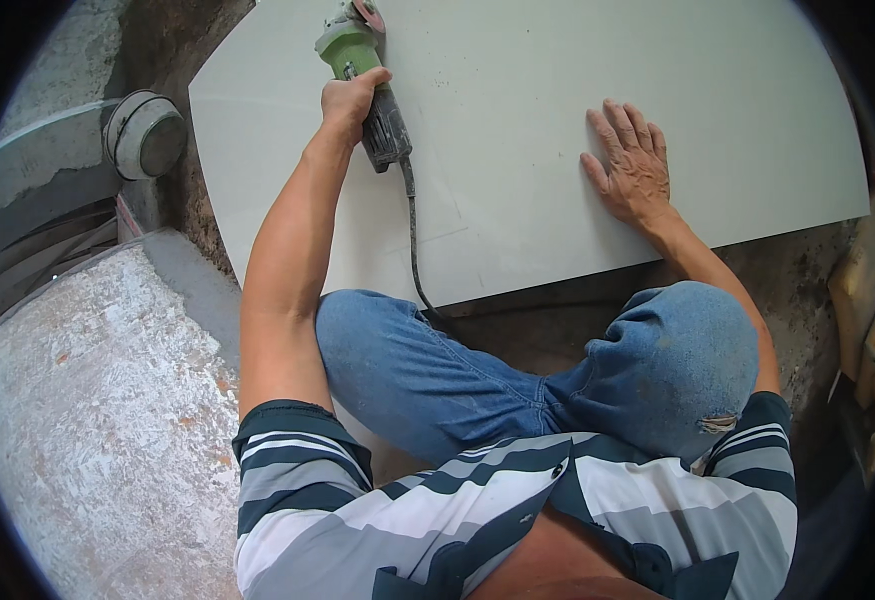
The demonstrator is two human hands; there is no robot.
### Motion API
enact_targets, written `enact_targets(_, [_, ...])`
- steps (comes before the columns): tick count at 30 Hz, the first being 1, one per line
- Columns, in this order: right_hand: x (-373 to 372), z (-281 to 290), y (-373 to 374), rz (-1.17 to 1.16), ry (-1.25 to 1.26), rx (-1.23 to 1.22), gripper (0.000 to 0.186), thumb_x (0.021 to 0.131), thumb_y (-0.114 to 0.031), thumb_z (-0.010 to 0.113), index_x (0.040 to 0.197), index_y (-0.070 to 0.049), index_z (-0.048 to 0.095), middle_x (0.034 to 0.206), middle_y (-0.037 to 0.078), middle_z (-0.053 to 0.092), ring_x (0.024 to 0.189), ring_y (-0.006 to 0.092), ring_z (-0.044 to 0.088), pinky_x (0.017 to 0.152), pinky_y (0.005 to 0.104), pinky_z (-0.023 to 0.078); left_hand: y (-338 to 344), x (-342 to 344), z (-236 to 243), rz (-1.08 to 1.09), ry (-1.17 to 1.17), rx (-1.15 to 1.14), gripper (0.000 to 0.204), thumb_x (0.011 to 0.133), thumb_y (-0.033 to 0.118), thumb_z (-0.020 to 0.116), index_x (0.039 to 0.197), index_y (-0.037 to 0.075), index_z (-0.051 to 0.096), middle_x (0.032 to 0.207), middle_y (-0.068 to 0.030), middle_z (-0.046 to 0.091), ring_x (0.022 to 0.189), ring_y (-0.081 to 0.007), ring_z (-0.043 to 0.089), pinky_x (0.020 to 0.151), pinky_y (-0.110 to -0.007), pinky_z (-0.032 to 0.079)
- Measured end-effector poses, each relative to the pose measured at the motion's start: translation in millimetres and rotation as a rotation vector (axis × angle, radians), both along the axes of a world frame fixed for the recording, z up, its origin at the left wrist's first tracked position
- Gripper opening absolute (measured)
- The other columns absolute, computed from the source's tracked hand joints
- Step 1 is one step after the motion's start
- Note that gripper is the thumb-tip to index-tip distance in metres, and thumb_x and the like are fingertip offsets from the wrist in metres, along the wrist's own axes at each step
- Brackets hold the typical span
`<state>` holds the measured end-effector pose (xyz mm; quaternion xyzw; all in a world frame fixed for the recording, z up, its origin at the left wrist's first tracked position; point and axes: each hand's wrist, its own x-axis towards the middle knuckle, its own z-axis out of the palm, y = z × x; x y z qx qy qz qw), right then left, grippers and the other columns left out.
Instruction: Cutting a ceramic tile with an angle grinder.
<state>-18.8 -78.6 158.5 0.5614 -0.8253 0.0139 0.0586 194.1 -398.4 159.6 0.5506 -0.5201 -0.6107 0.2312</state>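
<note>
My left hand [348, 102] is wrapped round the body of a green and black angle grinder [351, 50], its fingers mostly hidden behind the tool. The grinder's reddish disc [369, 14] shows at the top edge of the view, over a large pale panel [498, 170]. Whether the disc touches the panel I cannot tell. From the grinder's rear a black cord [414, 235] runs over the panel toward my knees. On the right, my right hand [638, 168] lies flat on the panel with its fingers stretched out and holds nothing.
A grey metal bucket [148, 136] stands beyond the panel's left edge. Rough, whitish-stained concrete [98, 400] spreads at the lower left. Yellowish pieces [856, 285], perhaps wood, lie at the far right. My bent knees are close to the panel's near edge.
</note>
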Motion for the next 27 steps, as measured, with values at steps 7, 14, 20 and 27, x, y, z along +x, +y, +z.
enact_targets(7, [-8.5,-3.3,-7.3,0.029,0.019,-0.036,0.060,0.093,-0.042,0.051,0.147,-0.020,0.037,0.154,0.005,0.032,0.142,0.0251,0.025,0.116,0.0455,0.016,-2.4,-0.2,-7.4,0.016,-0.048,-0.025,0.029,0.068,0.016,0.077,0.082,-0.006,0.063,0.076,-0.0099,0.063,0.059,-0.0184,0.061,0.055,-0.034,0.052])
enact_targets(14, [-18.8,-3.2,-12.0,0.043,0.014,-0.061,0.058,0.093,-0.043,0.049,0.145,-0.020,0.039,0.152,0.005,0.034,0.141,0.0251,0.026,0.115,0.0461,0.017,0.2,-4.5,-11.8,0.008,-0.129,-0.060,0.030,0.067,0.018,0.078,0.083,-0.004,0.064,0.076,-0.0087,0.063,0.060,-0.0179,0.060,0.056,-0.033,0.050])
enact_targets(20, [-29.9,7.5,-20.4,0.042,0.033,0.004,0.057,0.094,-0.044,0.047,0.146,-0.020,0.039,0.153,0.005,0.033,0.142,0.0244,0.025,0.116,0.0450,0.017,7.0,-8.4,-2.2,0.028,-0.105,-0.029,0.032,0.068,0.017,0.077,0.086,-0.004,0.063,0.076,-0.0078,0.062,0.059,-0.0178,0.060,0.055,-0.033,0.051])
enact_targets(27, [-42.7,13.9,-29.4,0.038,0.053,0.035,0.057,0.096,-0.047,0.043,0.147,-0.022,0.037,0.155,0.003,0.030,0.144,0.0220,0.023,0.118,0.0440,0.014,9.9,-15.9,8.9,0.043,-0.093,-0.023,0.031,0.068,0.017,0.077,0.086,-0.004,0.062,0.075,-0.0074,0.061,0.059,-0.0174,0.059,0.055,-0.033,0.051])
